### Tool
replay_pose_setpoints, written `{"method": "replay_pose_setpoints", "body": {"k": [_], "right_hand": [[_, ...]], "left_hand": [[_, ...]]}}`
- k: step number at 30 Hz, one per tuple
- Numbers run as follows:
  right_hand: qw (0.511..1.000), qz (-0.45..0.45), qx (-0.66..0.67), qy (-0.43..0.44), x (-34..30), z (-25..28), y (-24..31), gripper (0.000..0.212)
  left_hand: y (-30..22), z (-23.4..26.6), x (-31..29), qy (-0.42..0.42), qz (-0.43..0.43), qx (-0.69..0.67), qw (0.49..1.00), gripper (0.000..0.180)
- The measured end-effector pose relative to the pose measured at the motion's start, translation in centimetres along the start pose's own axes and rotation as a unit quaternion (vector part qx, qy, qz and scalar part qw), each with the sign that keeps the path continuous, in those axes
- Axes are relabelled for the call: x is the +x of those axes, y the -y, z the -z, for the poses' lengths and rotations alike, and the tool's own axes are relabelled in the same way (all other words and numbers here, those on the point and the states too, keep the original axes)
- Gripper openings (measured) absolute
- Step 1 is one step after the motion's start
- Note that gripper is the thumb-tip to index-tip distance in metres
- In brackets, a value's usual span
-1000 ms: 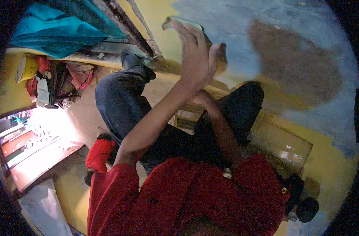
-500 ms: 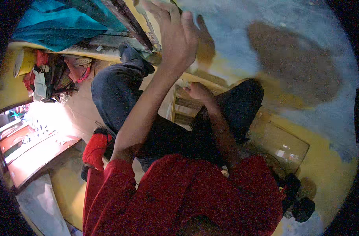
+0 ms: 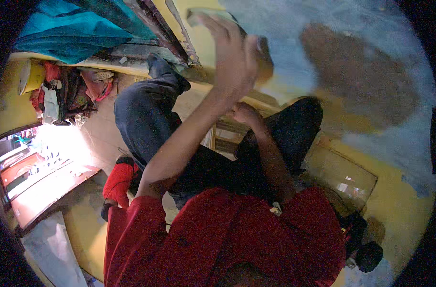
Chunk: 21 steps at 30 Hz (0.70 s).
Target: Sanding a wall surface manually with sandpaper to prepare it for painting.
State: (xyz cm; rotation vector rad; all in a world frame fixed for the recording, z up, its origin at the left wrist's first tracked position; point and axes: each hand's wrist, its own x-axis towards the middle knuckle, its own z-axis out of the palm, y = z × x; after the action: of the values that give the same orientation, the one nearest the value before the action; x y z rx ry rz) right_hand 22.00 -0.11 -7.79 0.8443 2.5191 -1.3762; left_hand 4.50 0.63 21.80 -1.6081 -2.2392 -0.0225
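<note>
My left hand is raised in front of the blue-and-yellow painted wall, smeared a little by motion. Its fingers lie over a flat pale piece with a dark edge, whose kind I cannot make out. Lower down, my right hand is closed with curled fingers, beside a slatted wooden frame between my knees. What the right fingers hold, if anything, is hidden.
My bent legs in dark trousers flank the wooden frame. A teal cloth hangs at the upper left, above a yellow container and piled cloths. A glassy panel sits at the right, near dark objects.
My left hand has moved down and right along the wall, with the flat piece under its fingers. The right hand has shifted slightly right and stays closed.
</note>
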Motion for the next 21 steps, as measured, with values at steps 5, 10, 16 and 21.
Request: {"method": "replay_pose_setpoints", "body": {"k": [5, 10, 16, 21], "right_hand": [[0.993, -0.068, -0.078, 0.047, -0.9, 2.8, 4.2, 0.065], [0.992, -0.078, -0.071, 0.065, -1.4, 4.4, 8.2, 0.063], [0.988, 0.028, 0.121, -0.088, -2.5, 0.8, -3.6, 0.058], [0.981, -0.064, -0.16, 0.088, 1.0, 1.9, 6.7, 0.059]], "left_hand": [[1.9, -0.6, 1.1, -0.137, 0.092, -0.513, 0.843, 0.042], [3.8, 0.0, 0.6, -0.104, 0.009, -0.415, 0.904, 0.069], [-4.3, 1.6, 0.8, -0.134, 0.039, -0.55, 0.823, 0.076], [4.5, 2.2, 0.0, -0.156, 0.08, -0.515, 0.839, 0.064]]}}
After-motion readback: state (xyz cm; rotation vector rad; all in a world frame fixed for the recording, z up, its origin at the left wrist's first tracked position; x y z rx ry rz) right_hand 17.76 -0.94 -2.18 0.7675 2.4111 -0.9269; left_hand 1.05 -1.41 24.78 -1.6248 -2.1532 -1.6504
